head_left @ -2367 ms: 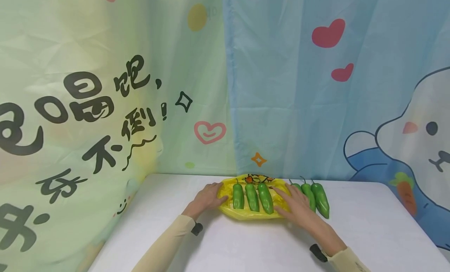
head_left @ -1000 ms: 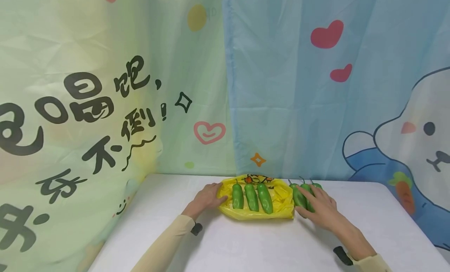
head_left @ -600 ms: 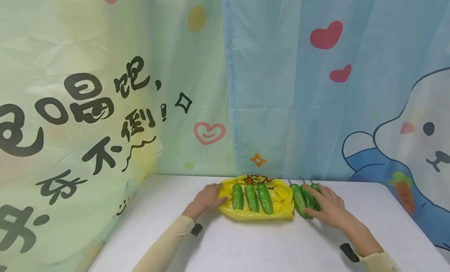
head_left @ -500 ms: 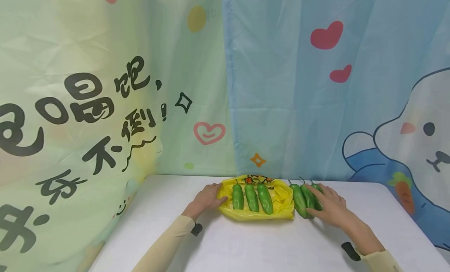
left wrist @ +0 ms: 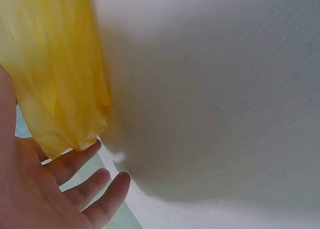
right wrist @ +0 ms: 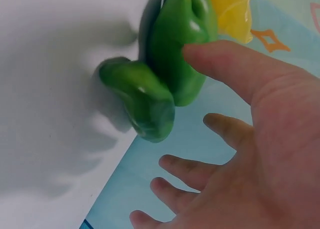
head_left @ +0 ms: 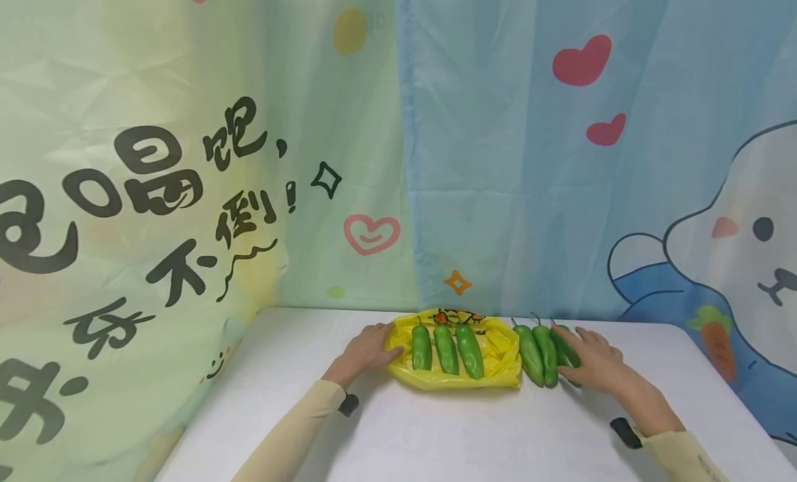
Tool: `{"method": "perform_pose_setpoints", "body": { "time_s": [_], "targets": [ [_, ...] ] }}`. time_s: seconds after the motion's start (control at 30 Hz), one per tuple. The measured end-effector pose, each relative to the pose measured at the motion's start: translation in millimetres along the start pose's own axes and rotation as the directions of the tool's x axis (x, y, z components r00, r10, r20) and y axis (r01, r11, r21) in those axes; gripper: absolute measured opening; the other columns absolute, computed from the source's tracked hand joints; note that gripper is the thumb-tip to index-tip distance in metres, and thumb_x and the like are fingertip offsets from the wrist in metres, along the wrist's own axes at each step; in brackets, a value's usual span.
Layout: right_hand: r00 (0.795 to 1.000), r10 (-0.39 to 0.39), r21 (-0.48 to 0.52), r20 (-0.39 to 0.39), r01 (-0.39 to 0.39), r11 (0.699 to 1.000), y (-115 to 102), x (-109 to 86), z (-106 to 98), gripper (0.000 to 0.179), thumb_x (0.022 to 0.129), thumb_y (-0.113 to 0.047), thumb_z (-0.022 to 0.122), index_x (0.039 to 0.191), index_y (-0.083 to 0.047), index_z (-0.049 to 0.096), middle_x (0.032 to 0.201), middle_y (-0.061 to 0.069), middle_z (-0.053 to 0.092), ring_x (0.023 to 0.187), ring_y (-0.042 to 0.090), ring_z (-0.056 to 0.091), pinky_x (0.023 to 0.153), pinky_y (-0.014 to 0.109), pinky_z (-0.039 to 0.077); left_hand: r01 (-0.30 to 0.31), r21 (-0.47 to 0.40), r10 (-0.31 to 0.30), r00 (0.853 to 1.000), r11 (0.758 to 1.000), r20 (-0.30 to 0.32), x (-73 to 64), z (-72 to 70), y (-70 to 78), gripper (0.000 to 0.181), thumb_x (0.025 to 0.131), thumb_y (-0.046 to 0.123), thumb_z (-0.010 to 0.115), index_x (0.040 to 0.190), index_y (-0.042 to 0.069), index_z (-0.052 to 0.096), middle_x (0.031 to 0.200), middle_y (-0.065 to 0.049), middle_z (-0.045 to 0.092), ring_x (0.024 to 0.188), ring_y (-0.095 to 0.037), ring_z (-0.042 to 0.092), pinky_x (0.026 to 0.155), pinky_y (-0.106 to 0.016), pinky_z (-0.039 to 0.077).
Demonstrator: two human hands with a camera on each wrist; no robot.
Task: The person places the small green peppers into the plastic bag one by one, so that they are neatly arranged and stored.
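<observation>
A yellow plastic bag (head_left: pixel 498 340) lies on the table in the head view, with three long green peppers (head_left: pixel 446 349) side by side on it. At its left end my left hand (head_left: pixel 367 348) rests with fingers spread. In the left wrist view the index fingertip touches the bag's crumpled edge (left wrist: pixel 65 99). Right of the bag lie three more green peppers (head_left: pixel 529 356), stems pointing away. My right hand (head_left: pixel 594 361) is at the rightmost green pepper (head_left: pixel 566 350), covering part of it. Its fingers are straight and spread, with the thumb overlapping a pepper (right wrist: pixel 175 49) in the right wrist view.
A white table (head_left: pixel 448 440) carries the bag and peppers. Close behind its far edge hangs a printed curtain (head_left: pixel 486 191) with hearts and a cartoon animal. Another printed cloth (head_left: pixel 174 74), with black lettering, hangs along the left side.
My right hand has left the bag's right end and passed rightward over the loose peppers to the rightmost one, uncovering the nearer two. The left hand has stayed at the bag's left end.
</observation>
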State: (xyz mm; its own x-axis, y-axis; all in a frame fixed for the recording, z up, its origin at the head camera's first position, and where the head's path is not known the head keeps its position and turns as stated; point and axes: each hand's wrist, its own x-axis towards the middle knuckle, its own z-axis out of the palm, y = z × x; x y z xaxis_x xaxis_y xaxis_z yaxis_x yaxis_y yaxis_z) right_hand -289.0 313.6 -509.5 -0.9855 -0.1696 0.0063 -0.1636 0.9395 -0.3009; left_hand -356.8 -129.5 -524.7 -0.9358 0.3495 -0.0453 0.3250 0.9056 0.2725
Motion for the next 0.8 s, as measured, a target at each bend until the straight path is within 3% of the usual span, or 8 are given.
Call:
{"method": "perform_pose_setpoints", "body": {
  "time_s": [0.8],
  "targets": [
    [0.994,0.027,-0.005,0.105,-0.027,1.000,9.5,15.1,1.3,0.074,0.085,-0.030,0.076,0.145,-0.002,0.044,0.137,0.042,0.044,0.123,0.063,0.041,0.090,0.082,0.037,-0.006,0.005,0.006,1.000,1.000,0.004,3.7,1.6,-1.7,0.067,0.097,0.047,0.056,0.150,0.007,0.045,0.150,-0.017,0.051,0.139,-0.036,0.047,0.112,-0.051,0.044]
  ]
}}
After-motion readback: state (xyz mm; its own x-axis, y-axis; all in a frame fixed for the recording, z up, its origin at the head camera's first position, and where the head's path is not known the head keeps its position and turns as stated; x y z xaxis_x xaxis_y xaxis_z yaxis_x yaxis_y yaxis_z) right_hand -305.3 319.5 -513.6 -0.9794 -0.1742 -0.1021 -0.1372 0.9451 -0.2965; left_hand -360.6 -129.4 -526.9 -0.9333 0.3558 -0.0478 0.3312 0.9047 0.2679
